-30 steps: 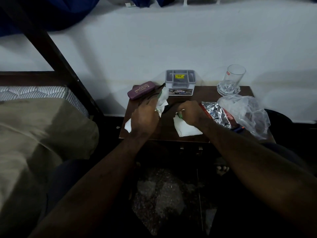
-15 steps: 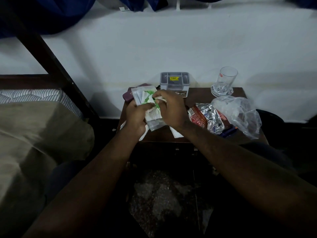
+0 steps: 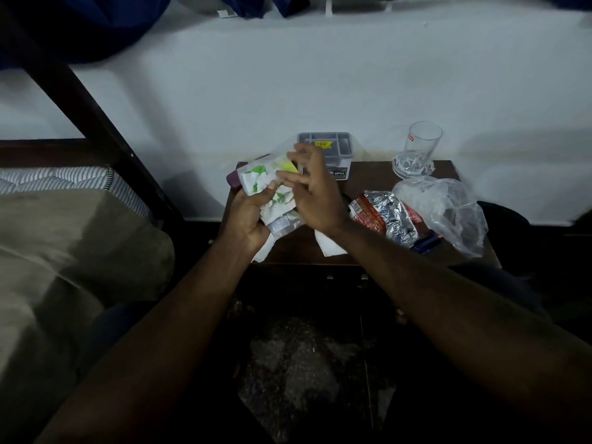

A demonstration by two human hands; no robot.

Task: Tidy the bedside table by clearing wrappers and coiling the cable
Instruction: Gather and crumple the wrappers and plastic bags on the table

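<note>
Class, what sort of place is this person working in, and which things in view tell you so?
Most likely a bedroom. A striped mattress on a bed frame sits at the left, and the wooden bedside table against the white wall carries a drinking glass and a foil wrapper.

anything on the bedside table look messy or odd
Yes: a torn-open silver foil snack packet lies on the dark wooden table, a crumpled clear plastic bag sits at its right edge, a white paper scrap near the front. The left hand grips white-and-green wrappers.
</note>
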